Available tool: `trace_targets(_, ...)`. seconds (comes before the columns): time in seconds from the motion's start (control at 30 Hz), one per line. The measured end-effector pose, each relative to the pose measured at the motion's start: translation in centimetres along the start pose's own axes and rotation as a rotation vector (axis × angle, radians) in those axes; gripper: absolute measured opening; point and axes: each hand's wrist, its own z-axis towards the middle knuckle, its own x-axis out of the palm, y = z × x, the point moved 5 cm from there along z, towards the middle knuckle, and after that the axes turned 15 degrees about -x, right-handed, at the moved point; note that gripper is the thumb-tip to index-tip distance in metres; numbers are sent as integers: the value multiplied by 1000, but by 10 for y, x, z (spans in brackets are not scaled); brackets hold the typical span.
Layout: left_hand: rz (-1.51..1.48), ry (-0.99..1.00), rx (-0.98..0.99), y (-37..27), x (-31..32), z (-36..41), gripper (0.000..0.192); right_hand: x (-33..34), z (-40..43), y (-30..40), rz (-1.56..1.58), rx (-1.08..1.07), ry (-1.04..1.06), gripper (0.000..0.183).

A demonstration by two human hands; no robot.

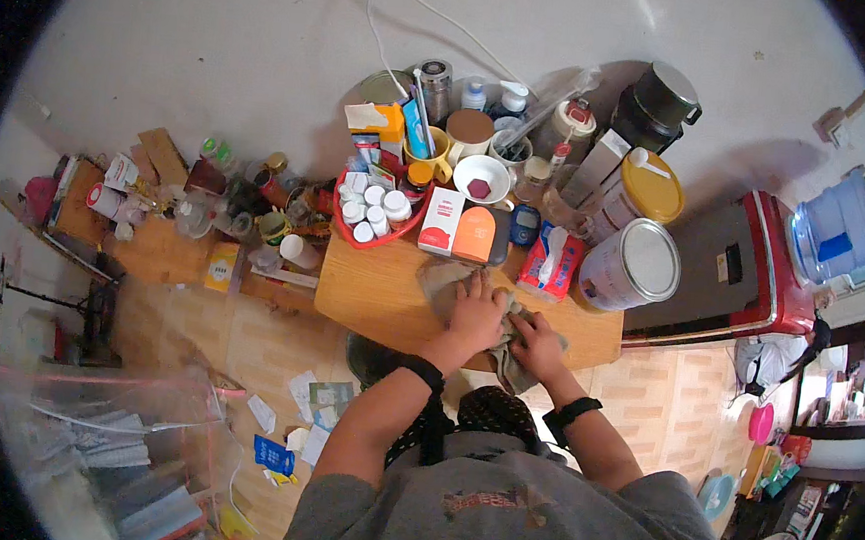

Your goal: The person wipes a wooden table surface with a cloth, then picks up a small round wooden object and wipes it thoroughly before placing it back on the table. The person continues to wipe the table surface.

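A grey-green cloth [512,362] lies crumpled on the wooden tabletop [371,288] and hangs over its front edge. My left hand [479,315] presses flat on the cloth, fingers pointing away from me. Close to its right, my right hand [538,343] rests on another part of the cloth with its fingers bent; whether it pinches the fabric is hard to tell. Just beyond the hands stand a white and red box [442,222], an orange item [475,234] on a dark case, a blue glucose meter [525,225] and a red tissue pack [551,262].
A red heart-shaped tray [363,243] holds several white bottles. Farther back are a white bowl [482,170], mugs and jars. Large cans [631,265] stand at right beside a red and grey cabinet [771,271]. Cluttered lower shelving [155,251] is at left; papers [313,442] lie on the floor.
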Motion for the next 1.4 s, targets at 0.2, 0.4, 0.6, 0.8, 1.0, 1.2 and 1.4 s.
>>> trace_targets(0.2,44,60,-8,-39,9,-2,60,-17,-29,-23,12,-4,-14,46)
trace_targets(0.4,-59,-7,-70,-64,10,-7,60,-32,-49,-46,55,24,37,46)
trace_targets(0.6,-74,-80,-173,-79,12,-8,64,-36,-49,-51,114,-126,-77,47)
trace_targets(0.8,-57,-206,-220,-83,24,-21,60,-32,-50,-54,140,-136,31,47)
trace_targets(1.0,-66,-374,-342,-87,41,-54,55,-34,-59,-48,102,-318,-41,46)
trace_targets(1.2,-92,-343,-381,-101,56,-80,46,-37,-72,-45,61,-334,63,47)
trace_targets(1.4,2,-428,-339,-120,48,-107,31,-30,-74,-40,1,-267,161,59)
